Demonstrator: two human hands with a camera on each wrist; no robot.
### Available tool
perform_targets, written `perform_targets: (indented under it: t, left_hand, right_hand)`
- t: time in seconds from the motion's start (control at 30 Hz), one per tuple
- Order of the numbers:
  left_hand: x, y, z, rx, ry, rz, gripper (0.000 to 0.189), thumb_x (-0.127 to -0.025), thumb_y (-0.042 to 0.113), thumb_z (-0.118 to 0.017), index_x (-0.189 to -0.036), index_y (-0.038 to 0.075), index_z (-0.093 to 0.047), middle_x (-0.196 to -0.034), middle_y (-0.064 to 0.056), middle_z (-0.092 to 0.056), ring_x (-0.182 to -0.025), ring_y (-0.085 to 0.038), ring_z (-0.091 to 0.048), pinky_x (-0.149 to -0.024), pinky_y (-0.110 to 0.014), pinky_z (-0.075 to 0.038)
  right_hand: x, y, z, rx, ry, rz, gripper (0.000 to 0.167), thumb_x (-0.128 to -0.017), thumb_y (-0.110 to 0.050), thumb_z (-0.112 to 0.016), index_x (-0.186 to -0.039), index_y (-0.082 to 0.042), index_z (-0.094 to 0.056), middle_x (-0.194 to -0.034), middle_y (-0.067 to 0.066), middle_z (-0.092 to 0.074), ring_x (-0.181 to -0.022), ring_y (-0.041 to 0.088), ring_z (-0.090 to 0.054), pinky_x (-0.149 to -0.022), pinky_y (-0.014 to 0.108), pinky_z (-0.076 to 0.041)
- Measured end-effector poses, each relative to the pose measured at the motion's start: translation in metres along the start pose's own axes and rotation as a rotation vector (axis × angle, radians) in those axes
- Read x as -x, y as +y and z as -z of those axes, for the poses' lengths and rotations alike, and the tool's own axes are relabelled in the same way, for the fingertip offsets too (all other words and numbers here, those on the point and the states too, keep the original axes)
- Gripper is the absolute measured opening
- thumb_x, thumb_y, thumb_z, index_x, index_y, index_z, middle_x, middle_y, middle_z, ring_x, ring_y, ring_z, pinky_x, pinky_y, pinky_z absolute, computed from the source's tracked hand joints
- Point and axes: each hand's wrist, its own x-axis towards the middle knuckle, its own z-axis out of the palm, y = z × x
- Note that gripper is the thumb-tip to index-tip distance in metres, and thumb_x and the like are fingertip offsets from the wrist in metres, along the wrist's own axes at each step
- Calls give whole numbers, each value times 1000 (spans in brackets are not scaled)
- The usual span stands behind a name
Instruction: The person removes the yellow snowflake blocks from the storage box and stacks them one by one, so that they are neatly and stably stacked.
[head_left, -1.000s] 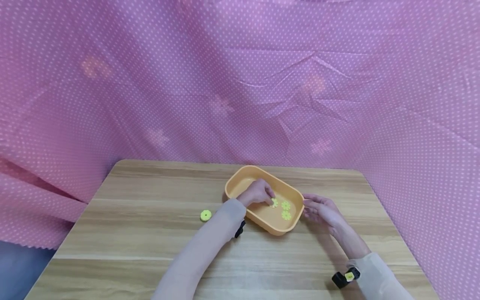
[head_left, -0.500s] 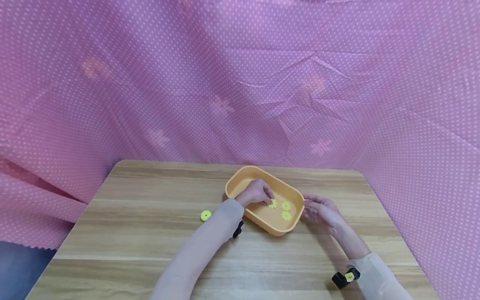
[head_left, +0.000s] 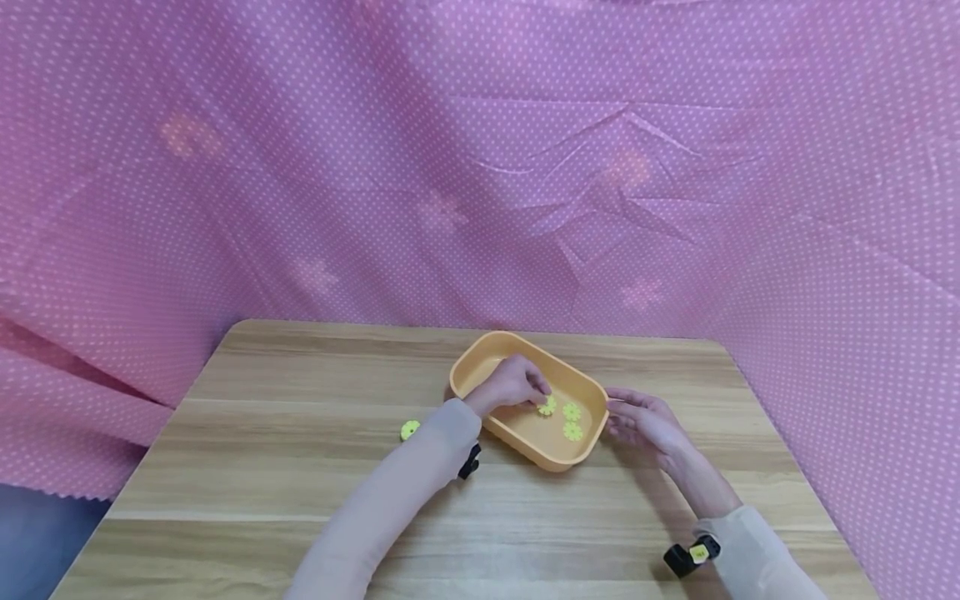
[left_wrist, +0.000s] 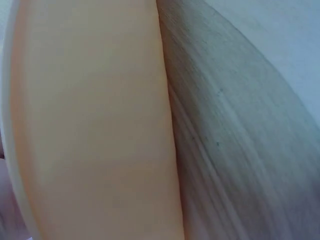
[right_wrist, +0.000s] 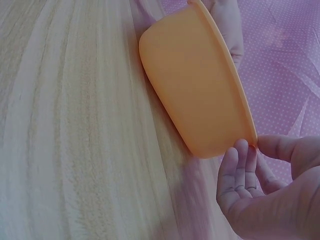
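An orange rectangular tray with rounded corners (head_left: 517, 437) sits angled on the table. My left hand (head_left: 512, 382) reaches over its near wall and pinches a yellow flower-shaped piece (head_left: 547, 407) just above or on the tray floor; which, I cannot tell. Two similar flower pieces, an upper one (head_left: 572, 412) and a lower one (head_left: 573, 432), lie flat to its right. At the tray's right corner, my right hand (head_left: 645, 423) holds the rim between thumb and fingers, seen closer in the right wrist view. The tray's outer wall (left_wrist: 95, 120) fills much of the left wrist view.
A round yellow-green piece with a centre hole (head_left: 409, 430) lies left of the tray, partly behind my left forearm. The wooden table (head_left: 285, 467) is backed by a pink dotted cloth (head_left: 480, 167). Black wrist straps sit on both arms.
My left forearm has shifted slightly left and covers part of the round piece. The pinched flower has moved a little within the tray. My right hand and the tray stay nearly still.
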Motion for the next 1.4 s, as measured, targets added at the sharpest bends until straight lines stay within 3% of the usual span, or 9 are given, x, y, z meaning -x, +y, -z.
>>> perform_targets:
  t: [0.23, 0.6, 1.13, 1.4]
  left_hand:
    - [8, 7, 8, 13, -15, -31, 10, -89, -3, -80, -98, -1, -78, -100, -15, -79, -78, -18, -73, -78, -32, -69]
    - [18, 13, 22, 26, -25, -106, 12, -91, 1, -79, -102, -1, -78, -102, -16, -79, -79, -13, -71, -76, -25, -68]
    - [38, 14, 47, 63, 18, -161, 13, -92, 2, -78, -104, -4, -76, -100, -18, -78, -74, -12, -73, -74, -26, -69]
    - [57, 12, 59, 121, 47, -103, 14, -92, 1, -79, -104, -4, -75, -108, -16, -77, -77, -12, -71, -79, -27, -69]
  right_hand:
    - [0, 0, 0, -2, 2, 2, 48, -105, -7, -61, -149, 7, -47, -95, -5, -78, -79, 6, -73, -77, 20, -66]
    - [-1, 1, 0, -8, 6, 11, 45, -105, -7, -61, -147, 5, -50, -96, -6, -78, -79, 5, -72, -78, 20, -66]
    - [0, 2, -1, -9, 20, 9, 45, -105, -8, -62, -146, 5, -50, -96, -7, -79, -81, 4, -72, -80, 21, -66]
    - [0, 2, 0, 21, 26, 14, 50, -105, -8, -61, -150, 9, -45, -96, -8, -78, -82, 3, -72, -82, 22, -66]
